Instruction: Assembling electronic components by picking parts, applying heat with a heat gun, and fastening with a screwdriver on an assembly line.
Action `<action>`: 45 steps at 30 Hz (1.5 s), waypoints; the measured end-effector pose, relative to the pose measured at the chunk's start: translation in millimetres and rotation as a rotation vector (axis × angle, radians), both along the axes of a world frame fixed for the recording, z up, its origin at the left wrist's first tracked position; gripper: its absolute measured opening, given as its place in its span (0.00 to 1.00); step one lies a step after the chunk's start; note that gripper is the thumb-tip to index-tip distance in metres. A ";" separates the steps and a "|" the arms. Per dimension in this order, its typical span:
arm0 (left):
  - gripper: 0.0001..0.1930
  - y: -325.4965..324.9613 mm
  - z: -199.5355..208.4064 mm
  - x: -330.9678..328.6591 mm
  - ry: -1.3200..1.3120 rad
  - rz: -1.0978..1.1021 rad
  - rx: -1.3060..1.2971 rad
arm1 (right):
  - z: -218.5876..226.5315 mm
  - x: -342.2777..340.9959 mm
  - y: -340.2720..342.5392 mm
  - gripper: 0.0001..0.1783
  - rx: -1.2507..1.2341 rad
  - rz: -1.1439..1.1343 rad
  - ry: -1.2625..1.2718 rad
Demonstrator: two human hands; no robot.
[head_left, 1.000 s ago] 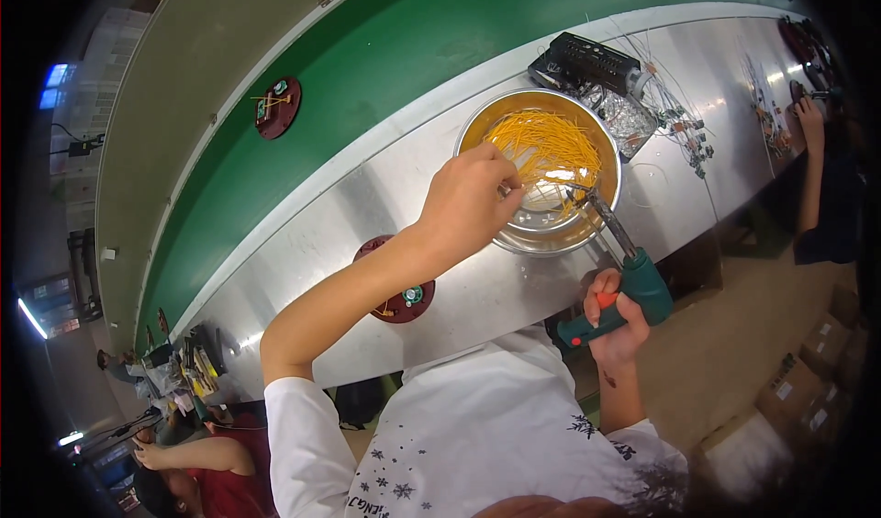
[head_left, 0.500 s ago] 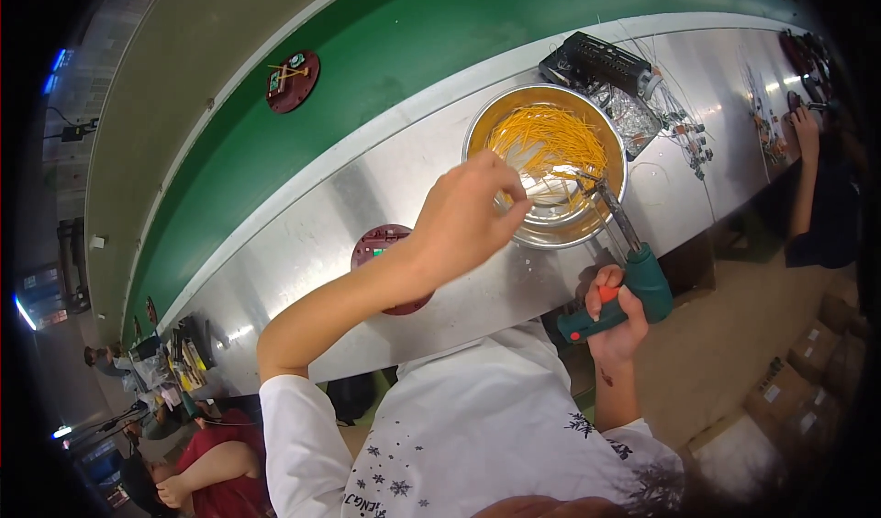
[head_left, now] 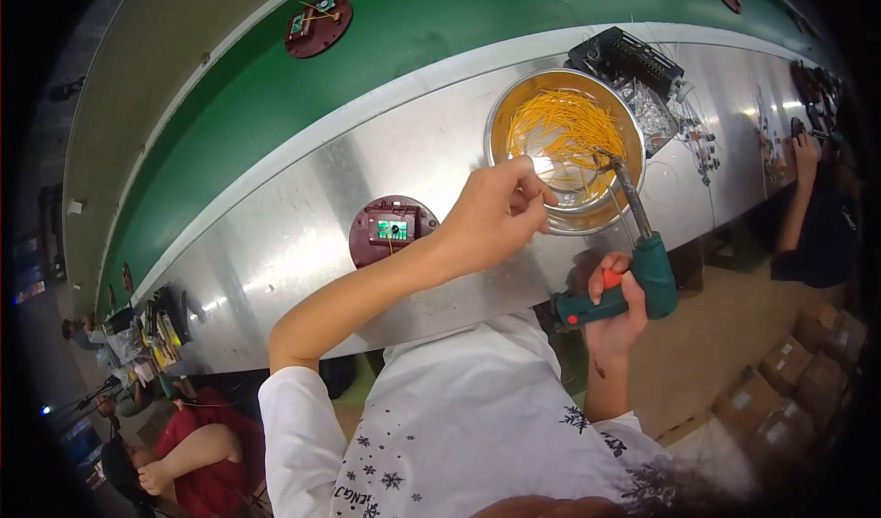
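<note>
A steel bowl (head_left: pixel 498 105) on the metal bench holds a heap of thin yellow wires (head_left: pixel 569 125). My left hand (head_left: pixel 503 208) is at the bowl's near left rim, thumb and fingers pinched on what looks like a thin yellow wire, mostly hidden by the fingertips. My right hand (head_left: pixel 617 309) grips a green soldering gun (head_left: pixel 653 275) by its handle, fingers around the orange trigger. Its metal barrel points up over the bowl's right rim, the tip above the wires. Left of my left hand lies a round maroon housing (head_left: pixel 367 243) with a green circuit board, partly behind my forearm.
Behind the bowl's right side stands a black perforated metal box (head_left: pixel 629 59), with clear plastic and wired parts (head_left: pixel 702 146) beside it. Another maroon housing (head_left: pixel 321 36) lies on the green belt. Co-workers sit at far right and lower left; cardboard boxes (head_left: pixel 780 371) stand on the floor.
The view has shifted, so the bench things sit differently in it. My left forearm covers less of the near maroon housing, whose board now shows. Both hands keep their grips near the bowl.
</note>
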State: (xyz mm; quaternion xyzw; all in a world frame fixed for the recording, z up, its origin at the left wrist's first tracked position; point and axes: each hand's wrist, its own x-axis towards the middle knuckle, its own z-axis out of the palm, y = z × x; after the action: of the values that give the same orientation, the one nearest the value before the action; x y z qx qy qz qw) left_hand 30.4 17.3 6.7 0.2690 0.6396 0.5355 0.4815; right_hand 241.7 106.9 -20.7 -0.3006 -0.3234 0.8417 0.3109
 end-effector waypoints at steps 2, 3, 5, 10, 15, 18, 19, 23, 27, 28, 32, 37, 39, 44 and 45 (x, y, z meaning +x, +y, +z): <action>0.06 2.6 -11.7 4.8 0.055 0.101 0.161 | -1.5 2.2 1.0 0.11 -0.001 -0.008 -0.001; 0.06 1.9 -16.3 4.8 0.054 0.102 0.165 | -1.4 2.6 1.3 0.10 -0.007 -0.016 0.001; 0.05 4.0 -15.2 3.3 0.047 -0.002 0.123 | 1.1 2.6 1.6 0.10 -0.002 -0.016 -0.004; 0.04 0.3 5.1 7.0 0.045 0.032 0.058 | 3.1 2.5 0.4 0.11 0.028 0.010 -0.011; 0.02 -35.7 20.5 23.6 0.349 0.083 0.153 | 11.1 -8.2 -9.1 0.12 0.111 0.074 -0.027; 0.03 -59.9 28.0 36.1 0.350 0.088 0.044 | 20.1 -19.9 -19.7 0.15 0.202 0.184 -0.165; 0.04 -72.6 30.4 42.3 0.337 0.114 0.026 | 20.2 -22.1 -24.4 0.18 0.114 0.249 -0.140; 0.05 -100.9 23.0 58.9 0.292 0.161 -0.020 | 16.8 -39.3 -43.9 0.21 0.178 0.375 -0.158; 0.06 -118.9 16.6 64.7 0.351 0.174 -0.033 | 15.1 -54.7 -54.6 0.21 0.222 0.435 -0.151; 0.06 -123.1 16.2 65.5 0.356 0.169 -0.044 | 14.6 -55.4 -57.2 0.21 0.218 0.454 -0.156; 0.06 -137.1 7.2 67.5 0.379 0.176 -0.036 | 19.0 -61.1 -67.5 0.22 0.260 0.501 -0.225; 0.11 -150.9 13.7 59.1 0.516 0.308 -0.028 | 18.3 -67.2 -74.4 0.22 0.325 0.470 -0.210; 0.14 -157.5 4.3 49.9 0.654 0.456 -0.066 | 18.8 -68.4 -74.9 0.22 0.326 0.434 -0.212; 0.13 -157.0 -13.0 35.5 0.826 0.574 -0.246 | 16.6 -68.8 -75.9 0.24 0.308 0.402 -0.241; 0.10 -155.9 -16.7 35.5 0.831 0.557 -0.188 | 15.4 -68.7 -75.7 0.24 0.312 0.409 -0.234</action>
State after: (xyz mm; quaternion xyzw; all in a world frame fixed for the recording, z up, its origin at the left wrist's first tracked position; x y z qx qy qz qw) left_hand 65.9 -138.6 -10.0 0.2342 0.8700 0.4314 0.0473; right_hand 172.9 31.2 -5.3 -0.2727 -0.5366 0.7866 0.1375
